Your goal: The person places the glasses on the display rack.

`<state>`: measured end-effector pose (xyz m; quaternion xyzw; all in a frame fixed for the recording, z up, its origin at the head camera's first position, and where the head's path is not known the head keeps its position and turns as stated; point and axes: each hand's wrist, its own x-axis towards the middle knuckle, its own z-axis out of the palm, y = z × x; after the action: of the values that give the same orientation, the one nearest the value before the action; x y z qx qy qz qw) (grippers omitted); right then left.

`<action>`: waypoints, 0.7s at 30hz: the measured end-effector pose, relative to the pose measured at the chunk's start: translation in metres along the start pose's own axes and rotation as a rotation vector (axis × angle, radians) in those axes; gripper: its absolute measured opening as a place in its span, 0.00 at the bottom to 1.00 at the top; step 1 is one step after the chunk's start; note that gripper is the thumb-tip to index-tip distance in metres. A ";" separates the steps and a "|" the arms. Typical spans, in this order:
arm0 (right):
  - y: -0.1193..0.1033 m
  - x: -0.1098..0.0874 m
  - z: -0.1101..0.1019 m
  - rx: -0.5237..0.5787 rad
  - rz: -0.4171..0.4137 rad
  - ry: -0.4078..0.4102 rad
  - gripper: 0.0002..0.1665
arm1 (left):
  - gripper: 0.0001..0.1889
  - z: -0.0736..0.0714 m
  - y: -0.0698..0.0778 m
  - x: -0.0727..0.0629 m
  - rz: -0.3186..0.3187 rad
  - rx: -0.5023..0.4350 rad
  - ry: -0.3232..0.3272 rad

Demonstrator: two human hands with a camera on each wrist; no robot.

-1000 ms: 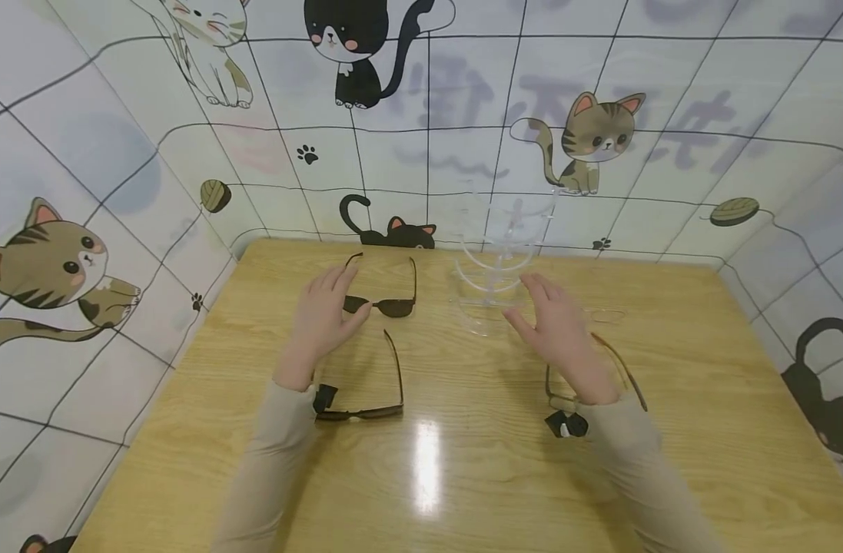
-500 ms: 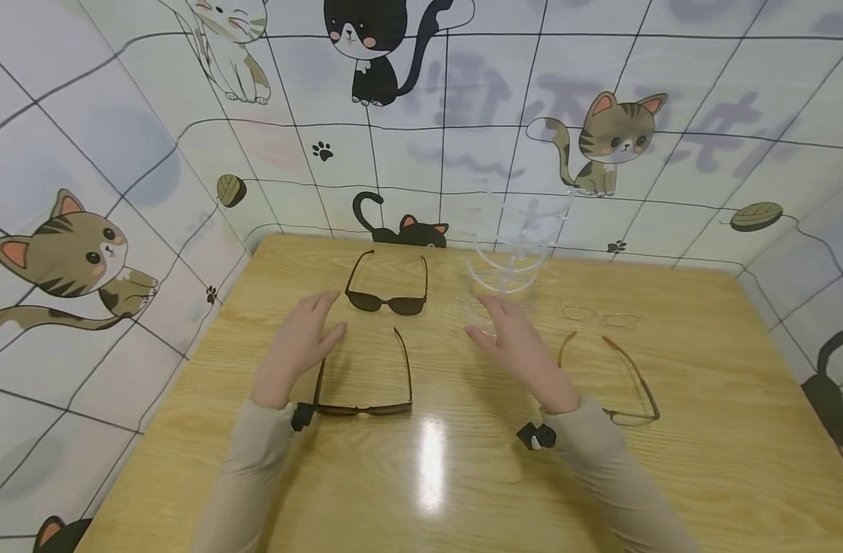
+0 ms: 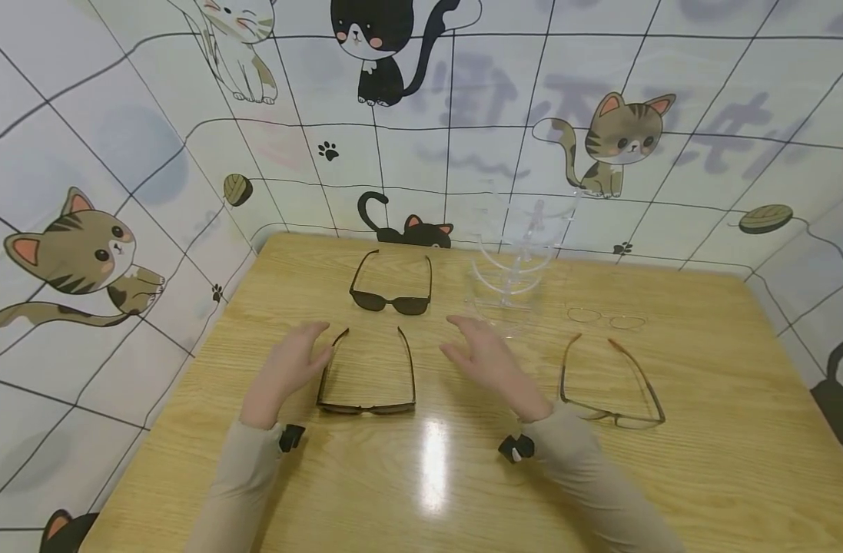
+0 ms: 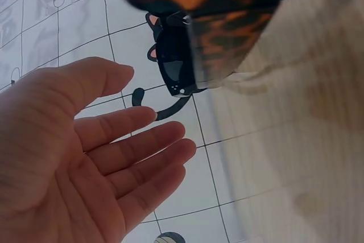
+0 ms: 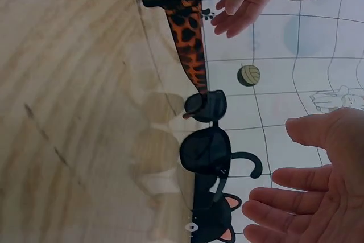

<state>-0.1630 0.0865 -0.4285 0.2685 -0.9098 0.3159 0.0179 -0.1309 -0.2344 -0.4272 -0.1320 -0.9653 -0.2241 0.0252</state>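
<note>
My left hand (image 3: 283, 376) hovers beside the left temple arm of tortoiseshell sunglasses (image 3: 355, 410), fingers extended and holding nothing. Those sunglasses sit unfolded, lenses toward me, and loom large in the left wrist view. To their right is my right hand (image 3: 490, 361), also with loose, extended fingers and nothing in its grasp. Black sunglasses (image 3: 370, 301) lie unfolded farther back, between and beyond both hands. Beyond the right hand stands a clear tiered display stand (image 3: 507, 286) with no glasses on it. In the right wrist view, the tortoiseshell temple arm (image 5: 187, 38) overlaps the black sunglasses (image 5: 206, 151).
Right of my right forearm lie dark-framed eyeglasses (image 3: 615, 415) with brownish temple tips, unfolded. Behind them are thin-rimmed eyeglasses (image 3: 627, 321). The wooden table (image 3: 462, 491) meets cat-patterned walls (image 3: 407, 153) at its back and sides.
Both hands have drawn back toward me, the left from over the black sunglasses, the right leftward from the stand. The eyeglasses at right are now uncovered. The head view has shifted slightly.
</note>
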 end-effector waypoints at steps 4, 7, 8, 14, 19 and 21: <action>0.000 0.000 0.012 0.026 -0.028 -0.025 0.28 | 0.23 0.003 -0.005 -0.006 -0.012 -0.035 -0.035; -0.001 -0.001 0.021 0.069 -0.036 -0.040 0.26 | 0.21 0.006 -0.008 -0.010 -0.009 -0.065 -0.043; -0.001 -0.002 0.024 0.082 -0.034 -0.046 0.25 | 0.21 0.007 -0.009 -0.011 -0.008 -0.079 -0.041; -0.004 -0.002 0.040 0.162 -0.006 -0.091 0.17 | 0.16 0.014 -0.017 -0.016 0.003 -0.149 -0.039; -0.008 -0.002 0.047 0.262 0.030 -0.141 0.14 | 0.14 0.018 -0.022 -0.021 -0.007 -0.200 -0.046; -0.010 -0.002 0.049 0.314 0.044 -0.162 0.14 | 0.14 0.019 -0.024 -0.022 -0.004 -0.226 -0.045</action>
<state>-0.1497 0.0524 -0.4625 0.2725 -0.8535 0.4316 -0.1046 -0.1157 -0.2519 -0.4565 -0.1373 -0.9344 -0.3284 -0.0121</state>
